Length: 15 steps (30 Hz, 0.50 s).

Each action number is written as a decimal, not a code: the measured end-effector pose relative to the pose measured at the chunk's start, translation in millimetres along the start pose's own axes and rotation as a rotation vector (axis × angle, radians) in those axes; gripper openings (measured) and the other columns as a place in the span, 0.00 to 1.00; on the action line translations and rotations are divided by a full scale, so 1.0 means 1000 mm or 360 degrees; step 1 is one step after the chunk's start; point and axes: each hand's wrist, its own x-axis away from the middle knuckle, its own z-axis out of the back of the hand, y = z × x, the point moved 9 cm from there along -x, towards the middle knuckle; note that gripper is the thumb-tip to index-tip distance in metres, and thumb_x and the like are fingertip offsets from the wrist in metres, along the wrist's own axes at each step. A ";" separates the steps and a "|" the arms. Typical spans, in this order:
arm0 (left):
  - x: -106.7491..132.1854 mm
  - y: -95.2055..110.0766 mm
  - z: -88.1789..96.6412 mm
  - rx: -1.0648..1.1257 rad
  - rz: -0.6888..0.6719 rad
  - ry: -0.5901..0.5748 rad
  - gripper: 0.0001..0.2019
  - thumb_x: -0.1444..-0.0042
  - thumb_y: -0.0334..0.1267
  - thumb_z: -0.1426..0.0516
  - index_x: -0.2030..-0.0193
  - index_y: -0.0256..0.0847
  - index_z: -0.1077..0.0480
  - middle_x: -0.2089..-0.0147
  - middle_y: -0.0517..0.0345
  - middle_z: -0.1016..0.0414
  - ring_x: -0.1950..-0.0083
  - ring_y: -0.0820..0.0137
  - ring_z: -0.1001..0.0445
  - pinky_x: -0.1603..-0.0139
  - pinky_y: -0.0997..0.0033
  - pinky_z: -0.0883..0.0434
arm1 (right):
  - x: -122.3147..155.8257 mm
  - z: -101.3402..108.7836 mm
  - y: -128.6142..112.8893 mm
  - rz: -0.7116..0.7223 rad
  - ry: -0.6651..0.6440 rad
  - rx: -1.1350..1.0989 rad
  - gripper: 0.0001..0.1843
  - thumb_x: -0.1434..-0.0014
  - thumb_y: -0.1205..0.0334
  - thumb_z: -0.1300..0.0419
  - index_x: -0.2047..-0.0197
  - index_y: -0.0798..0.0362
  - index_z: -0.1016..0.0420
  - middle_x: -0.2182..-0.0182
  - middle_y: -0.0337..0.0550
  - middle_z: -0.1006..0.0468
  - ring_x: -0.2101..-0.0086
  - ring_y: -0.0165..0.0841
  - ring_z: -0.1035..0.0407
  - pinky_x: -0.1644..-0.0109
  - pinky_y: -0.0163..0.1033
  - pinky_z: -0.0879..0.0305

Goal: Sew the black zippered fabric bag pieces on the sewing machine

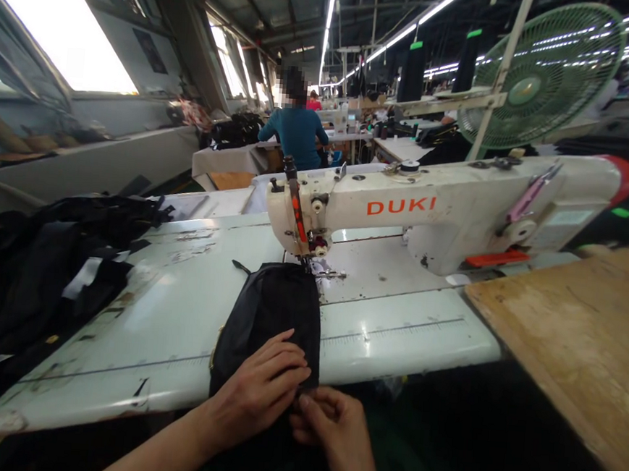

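A black fabric piece [273,312] lies on the sewing machine bed, its far end under the presser foot [308,264]. My left hand [262,384] rests over its near part, palm down, fingers bent toward the right edge and thumb hidden. It appears to grip the cloth there. Just beside it, my right hand [332,429] pinches the same edge between thumb and curled fingers, near the front of the table. A gold-coloured zipper edge [215,347] shows along the fabric's left side. The white sewing machine [382,204] stands beyond both hands.
Dark garment pieces [34,264] are heaped on the left of the table [178,312]. At right is a wooden board [568,335]. A green fan [544,79] stands behind the machine. A person in a teal top [301,133] sits farther ahead.
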 end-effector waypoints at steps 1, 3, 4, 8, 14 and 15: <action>0.000 0.000 0.000 -0.0004 -0.0003 -0.0013 0.14 0.41 0.22 0.48 0.52 0.38 0.29 0.57 0.52 0.24 0.49 0.64 0.27 0.35 0.48 0.35 | 0.000 -0.002 0.000 -0.0001 -0.0022 0.0003 0.30 0.59 0.41 0.28 0.67 0.62 0.20 0.73 0.50 0.19 0.71 0.38 0.23 0.69 0.36 0.26; 0.000 0.001 -0.001 -0.0020 -0.0020 -0.0038 0.14 0.41 0.22 0.48 0.52 0.38 0.28 0.56 0.51 0.25 0.49 0.64 0.27 0.34 0.49 0.35 | 0.000 -0.005 -0.004 0.0017 -0.0060 -0.0019 0.30 0.58 0.41 0.29 0.66 0.62 0.20 0.72 0.50 0.19 0.69 0.38 0.22 0.67 0.37 0.25; 0.000 0.001 -0.001 -0.0029 -0.0035 -0.0048 0.14 0.41 0.22 0.48 0.52 0.37 0.28 0.56 0.51 0.25 0.49 0.64 0.27 0.34 0.48 0.35 | 0.000 -0.007 -0.006 0.0032 -0.0073 -0.0039 0.30 0.58 0.41 0.29 0.66 0.62 0.20 0.71 0.50 0.19 0.68 0.38 0.22 0.65 0.38 0.25; 0.001 0.004 -0.001 -0.0044 -0.0061 -0.0055 0.14 0.42 0.22 0.47 0.52 0.35 0.28 0.55 0.49 0.25 0.49 0.64 0.27 0.34 0.47 0.36 | 0.000 -0.009 -0.011 0.0051 -0.0066 -0.0091 0.30 0.58 0.42 0.28 0.63 0.61 0.20 0.69 0.50 0.18 0.68 0.38 0.22 0.63 0.40 0.24; 0.000 0.009 -0.003 -0.0118 -0.0035 -0.0117 0.13 0.42 0.24 0.45 0.51 0.36 0.29 0.54 0.49 0.25 0.47 0.62 0.27 0.34 0.45 0.37 | 0.003 -0.001 -0.011 0.0003 0.0050 -0.0056 0.31 0.62 0.40 0.27 0.67 0.62 0.20 0.72 0.51 0.19 0.71 0.38 0.22 0.68 0.37 0.25; 0.000 0.010 -0.004 -0.0137 -0.0038 -0.0138 0.13 0.42 0.25 0.45 0.51 0.36 0.29 0.53 0.48 0.25 0.46 0.62 0.28 0.33 0.45 0.38 | 0.003 0.000 -0.011 -0.0002 0.0059 -0.0044 0.31 0.62 0.40 0.27 0.67 0.62 0.20 0.72 0.51 0.19 0.71 0.38 0.22 0.68 0.37 0.25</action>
